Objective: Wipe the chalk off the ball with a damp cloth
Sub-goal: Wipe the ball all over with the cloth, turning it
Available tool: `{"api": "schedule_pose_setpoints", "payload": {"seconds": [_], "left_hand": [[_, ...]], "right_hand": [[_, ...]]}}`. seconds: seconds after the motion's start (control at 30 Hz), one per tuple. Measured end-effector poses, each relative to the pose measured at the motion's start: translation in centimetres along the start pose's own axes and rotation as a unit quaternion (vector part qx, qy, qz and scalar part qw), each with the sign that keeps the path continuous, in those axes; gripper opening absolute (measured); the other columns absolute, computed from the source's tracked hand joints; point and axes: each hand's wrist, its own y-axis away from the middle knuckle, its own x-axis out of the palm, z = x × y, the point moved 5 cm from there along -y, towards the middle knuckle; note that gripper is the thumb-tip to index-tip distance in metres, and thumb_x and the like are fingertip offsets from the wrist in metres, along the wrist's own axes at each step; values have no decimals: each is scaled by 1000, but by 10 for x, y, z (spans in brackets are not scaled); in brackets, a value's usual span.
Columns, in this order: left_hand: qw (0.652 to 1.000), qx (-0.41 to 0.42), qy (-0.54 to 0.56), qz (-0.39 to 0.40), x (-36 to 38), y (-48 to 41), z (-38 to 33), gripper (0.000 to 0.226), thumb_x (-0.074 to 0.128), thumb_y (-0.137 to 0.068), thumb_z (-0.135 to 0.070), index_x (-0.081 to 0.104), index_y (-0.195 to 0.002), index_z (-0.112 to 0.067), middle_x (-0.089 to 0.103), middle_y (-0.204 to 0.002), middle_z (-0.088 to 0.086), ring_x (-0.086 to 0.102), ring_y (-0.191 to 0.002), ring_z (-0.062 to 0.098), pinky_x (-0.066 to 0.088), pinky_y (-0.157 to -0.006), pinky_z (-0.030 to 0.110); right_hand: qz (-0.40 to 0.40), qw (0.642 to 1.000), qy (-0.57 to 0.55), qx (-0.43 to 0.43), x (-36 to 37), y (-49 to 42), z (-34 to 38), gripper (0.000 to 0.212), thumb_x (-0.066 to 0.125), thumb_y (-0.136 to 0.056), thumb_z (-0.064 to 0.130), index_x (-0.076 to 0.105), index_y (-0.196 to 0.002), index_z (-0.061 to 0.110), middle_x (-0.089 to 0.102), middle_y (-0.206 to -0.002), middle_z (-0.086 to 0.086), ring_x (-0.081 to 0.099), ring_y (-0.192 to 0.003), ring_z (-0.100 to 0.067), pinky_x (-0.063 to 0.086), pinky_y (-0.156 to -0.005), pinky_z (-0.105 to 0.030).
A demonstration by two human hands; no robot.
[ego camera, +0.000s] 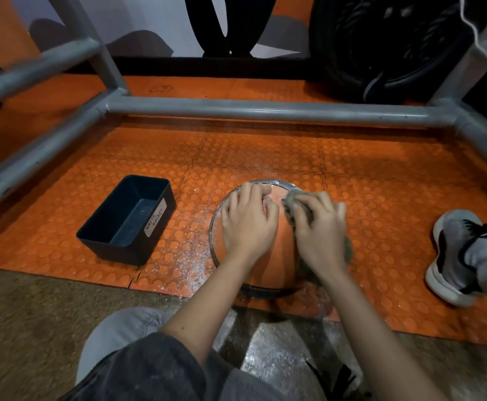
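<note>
An orange ball (277, 256) with a grey band sits on the orange studded floor mat (265, 151) right in front of me. My left hand (248, 221) lies over the ball's top left, fingers spread and bent along its curve. My right hand (320, 230) presses a grey cloth (293, 198) against the ball's upper right, fingers curled over the cloth. Part of the cloth hangs down behind my right wrist. White chalk smears show on the ball between my hands, and chalk dust (184, 256) speckles the mat to the ball's left.
A dark bin labelled "waste basket" (126, 218) stands on the mat to the left. A grey metal tube frame (265, 110) crosses behind and along both sides. My right shoe (453, 256) rests at the right. A dark tyre (381, 44) stands at the back.
</note>
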Motion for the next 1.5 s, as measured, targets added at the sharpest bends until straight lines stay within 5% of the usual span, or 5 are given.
{"api": "schedule_pose_setpoints", "payload": {"seconds": [0.3,0.57,0.83,0.97,1.5], "left_hand": [[1000,0,5,13,-1,3,4,37,30,-87,-34,55,-112,-23,51,-114,-9,42,-110,13,29,-102,35],[995,-31,94,23,-8,-3,31,27,37,-95,-35,55,-113,-27,48,-113,-15,41,-109,10,33,-95,33],[947,11,172,271,-16,-2,39,88,81,-69,-41,30,-141,-37,20,-136,-22,14,-127,-2,14,-106,29],[951,20,171,256,-15,-6,42,104,71,-49,-64,29,-140,-38,19,-135,-23,15,-126,-4,13,-108,27],[952,30,164,255,-14,-1,43,98,68,-50,-67,22,-134,-47,17,-137,-22,12,-124,-9,12,-110,29]], "right_hand": [[-16,981,-79,174,-3,-3,-54,21,53,-95,13,68,-106,3,60,-105,-10,51,-104,-35,31,-96,-31],[-5,996,0,-90,3,15,3,28,48,-91,29,69,-98,11,62,-99,2,38,-86,-14,30,-76,-21],[-1,998,-15,69,0,1,-28,17,55,-92,9,69,-101,6,62,-101,-10,51,-95,-37,25,-76,-24],[56,992,29,-110,12,15,33,24,50,-90,25,70,-99,15,63,-100,1,42,-89,-21,36,-78,-36],[89,988,21,-126,9,7,28,24,53,-91,21,70,-104,11,63,-102,1,43,-90,-23,38,-79,-36]]}}
